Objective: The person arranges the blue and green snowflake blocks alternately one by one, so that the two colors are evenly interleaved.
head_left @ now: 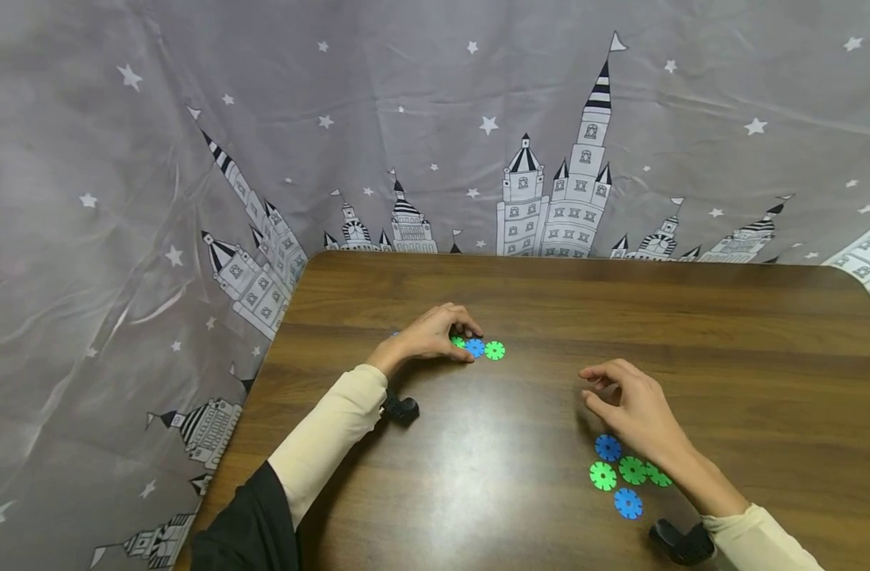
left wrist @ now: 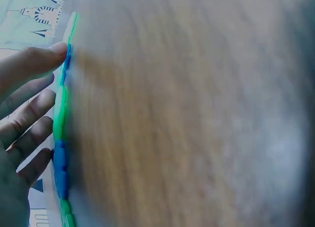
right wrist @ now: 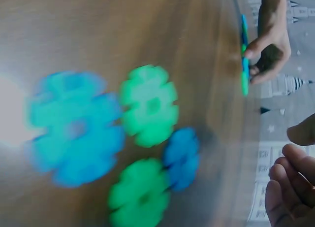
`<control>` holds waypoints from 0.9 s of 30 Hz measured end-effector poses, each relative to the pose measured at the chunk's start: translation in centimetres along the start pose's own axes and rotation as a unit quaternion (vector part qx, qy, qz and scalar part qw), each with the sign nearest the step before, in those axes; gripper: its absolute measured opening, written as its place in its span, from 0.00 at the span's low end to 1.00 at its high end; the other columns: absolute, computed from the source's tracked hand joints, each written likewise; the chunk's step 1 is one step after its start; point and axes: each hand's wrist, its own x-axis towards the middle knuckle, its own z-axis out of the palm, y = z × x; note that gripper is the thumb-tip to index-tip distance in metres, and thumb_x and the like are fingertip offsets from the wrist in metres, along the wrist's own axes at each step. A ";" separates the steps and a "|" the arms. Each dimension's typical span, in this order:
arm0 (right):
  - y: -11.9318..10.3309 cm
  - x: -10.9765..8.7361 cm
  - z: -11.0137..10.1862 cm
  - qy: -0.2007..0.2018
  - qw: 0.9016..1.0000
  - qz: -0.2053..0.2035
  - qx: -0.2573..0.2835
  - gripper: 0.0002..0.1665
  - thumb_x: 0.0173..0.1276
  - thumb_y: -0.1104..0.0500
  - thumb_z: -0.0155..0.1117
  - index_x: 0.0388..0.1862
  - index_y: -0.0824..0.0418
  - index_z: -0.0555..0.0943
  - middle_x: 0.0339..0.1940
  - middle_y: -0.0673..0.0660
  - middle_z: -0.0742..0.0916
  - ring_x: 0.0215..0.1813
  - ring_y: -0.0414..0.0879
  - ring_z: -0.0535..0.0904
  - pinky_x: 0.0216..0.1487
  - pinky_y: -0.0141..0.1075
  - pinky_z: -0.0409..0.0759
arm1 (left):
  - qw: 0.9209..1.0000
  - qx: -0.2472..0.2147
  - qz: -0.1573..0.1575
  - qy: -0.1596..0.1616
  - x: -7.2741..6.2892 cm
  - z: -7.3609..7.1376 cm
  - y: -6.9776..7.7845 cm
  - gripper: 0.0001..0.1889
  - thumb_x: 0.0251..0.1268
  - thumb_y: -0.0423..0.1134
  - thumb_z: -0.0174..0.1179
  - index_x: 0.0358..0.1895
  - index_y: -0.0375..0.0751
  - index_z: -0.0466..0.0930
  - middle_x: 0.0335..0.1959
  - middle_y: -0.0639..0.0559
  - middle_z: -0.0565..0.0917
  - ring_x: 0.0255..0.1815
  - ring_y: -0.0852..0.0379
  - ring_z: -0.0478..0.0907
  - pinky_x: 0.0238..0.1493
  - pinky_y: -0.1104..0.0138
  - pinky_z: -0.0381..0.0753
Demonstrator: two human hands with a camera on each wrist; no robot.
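A row of notched plastic discs, green and blue by turns, lies flat at the left of the table. My left hand [head_left: 435, 333] is over this row, thumb and a fingertip pinching the edges of a blue disc [head_left: 474, 348]; a green disc [head_left: 495, 350] forms the row's right end. The hand hides part of the row, which shows edge-on in the left wrist view as a green disc [left wrist: 59, 113] and a blue disc [left wrist: 60, 169]. My right hand [head_left: 638, 408] hovers with fingers loosely bent and nothing between them, above loose discs, nearest a blue disc [head_left: 607, 447].
Below the right hand lie more loose discs: a green disc [head_left: 603, 476], another green disc [head_left: 632, 470], a partly covered green disc [head_left: 659, 476] and a blue disc [head_left: 628, 503]. The wooden table [head_left: 477, 476] ends at a grey curtain [head_left: 406, 79] printed with castles.
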 end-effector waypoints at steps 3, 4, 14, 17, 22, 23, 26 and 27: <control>0.8 -1.7 -0.6 -0.017 1.000 0.019 -0.014 0.14 0.59 0.66 0.71 0.45 0.61 0.85 0.37 0.50 0.83 0.36 0.44 0.78 0.35 0.36 0.77 | 1.000 0.010 0.002 0.002 0.3 0.1 0.4 0.23 0.46 0.46 0.77 0.49 0.47 0.86 0.40 0.57 0.82 0.45 0.58 0.73 0.52 0.63 0.69; 1.0 -2.2 -0.7 -0.023 0.999 0.024 -0.017 0.15 0.58 0.66 0.72 0.46 0.61 0.85 0.37 0.50 0.83 0.36 0.44 0.78 0.35 0.36 0.77 | 1.000 0.013 0.004 0.002 0.5 0.1 0.6 0.24 0.46 0.47 0.77 0.49 0.47 0.86 0.40 0.57 0.82 0.45 0.58 0.73 0.52 0.63 0.69; 2.0 -5.6 -0.5 -0.061 0.998 0.033 -0.007 0.22 0.52 0.68 0.76 0.48 0.63 0.84 0.45 0.51 0.84 0.40 0.44 0.80 0.39 0.34 0.80 | 0.999 0.040 0.001 -0.003 1.6 1.2 1.6 0.26 0.47 0.52 0.76 0.52 0.50 0.85 0.44 0.58 0.81 0.47 0.59 0.72 0.54 0.62 0.66; 2.1 -6.0 -0.3 -0.061 0.997 0.032 -0.017 0.24 0.50 0.68 0.76 0.49 0.62 0.84 0.46 0.51 0.84 0.42 0.43 0.80 0.41 0.36 0.80 | 0.999 0.044 -0.001 -0.005 1.7 1.3 1.8 0.25 0.48 0.52 0.76 0.52 0.50 0.86 0.45 0.58 0.81 0.48 0.59 0.72 0.55 0.61 0.65; 2.1 -6.3 -0.2 -0.072 0.996 0.041 -0.025 0.26 0.51 0.68 0.75 0.51 0.60 0.83 0.47 0.49 0.83 0.48 0.45 0.80 0.46 0.43 0.80 | 0.999 0.050 -0.003 -0.007 1.8 1.3 2.0 0.24 0.48 0.51 0.75 0.51 0.51 0.86 0.45 0.57 0.81 0.48 0.58 0.71 0.56 0.60 0.65; 2.1 -6.3 -0.2 -0.075 0.996 0.043 -0.026 0.26 0.51 0.68 0.75 0.51 0.60 0.83 0.48 0.49 0.83 0.49 0.46 0.80 0.47 0.44 0.80 | 0.999 0.051 -0.003 -0.007 1.8 1.3 2.0 0.23 0.48 0.51 0.75 0.51 0.51 0.86 0.45 0.57 0.81 0.49 0.58 0.71 0.56 0.60 0.65; 2.1 -6.3 -0.3 -0.085 0.995 0.045 -0.028 0.25 0.52 0.68 0.75 0.52 0.60 0.83 0.48 0.49 0.83 0.49 0.47 0.80 0.47 0.46 0.80 | 0.999 0.053 -0.006 -0.009 1.8 1.3 2.1 0.22 0.49 0.50 0.75 0.50 0.51 0.86 0.44 0.57 0.80 0.49 0.58 0.71 0.56 0.60 0.65; 2.1 -6.3 -0.3 -0.087 0.995 0.044 -0.028 0.25 0.52 0.68 0.75 0.52 0.60 0.83 0.48 0.49 0.83 0.50 0.47 0.80 0.48 0.47 0.80 | 0.998 0.054 -0.007 -0.009 1.8 1.3 2.1 0.22 0.49 0.50 0.75 0.50 0.51 0.86 0.44 0.57 0.80 0.49 0.58 0.71 0.56 0.60 0.65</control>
